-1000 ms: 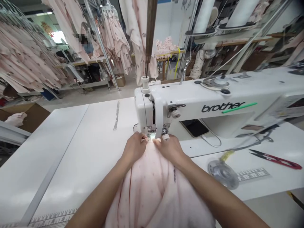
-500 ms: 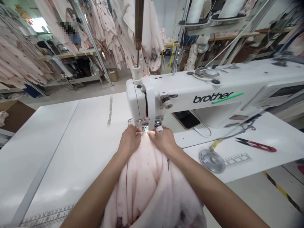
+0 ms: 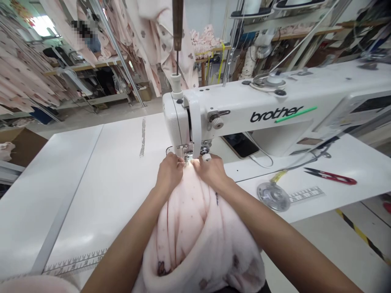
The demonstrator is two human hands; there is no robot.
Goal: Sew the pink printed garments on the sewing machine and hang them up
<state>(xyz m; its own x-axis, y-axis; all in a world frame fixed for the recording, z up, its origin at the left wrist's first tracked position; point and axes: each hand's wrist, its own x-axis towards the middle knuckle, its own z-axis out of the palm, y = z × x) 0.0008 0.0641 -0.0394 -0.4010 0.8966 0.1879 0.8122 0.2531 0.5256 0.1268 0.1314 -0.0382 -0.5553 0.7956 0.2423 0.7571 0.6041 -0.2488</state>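
Note:
A pale pink fleecy fabric piece (image 3: 192, 207) with small dark motifs runs from under the needle area of a white sewing machine (image 3: 226, 110) down toward my lap. My left hand (image 3: 171, 171) pinches its edge just left of the presser foot (image 3: 187, 158). On the other side my right hand (image 3: 210, 169) grips the fabric, its thumb close to the foot and its outer fingers partly behind a white knob. A small lamp lights the cloth between both hands. The needle tip is too small to make out.
A phone (image 3: 240, 145) lies under the machine arm. Right of my forearm are a clear round bobbin-like disc (image 3: 273, 196), a short ruler (image 3: 307, 194) and red thread snips (image 3: 331, 176). A measuring tape (image 3: 73, 262) runs along the front left edge. Pink garments (image 3: 161, 36) hang behind.
Both hands stay at the presser foot, gripping the fabric. My view has tilted slightly, so the machine appears higher; a pink rounded cloth now shows at the lower left. The hanging garments behind have shifted left.

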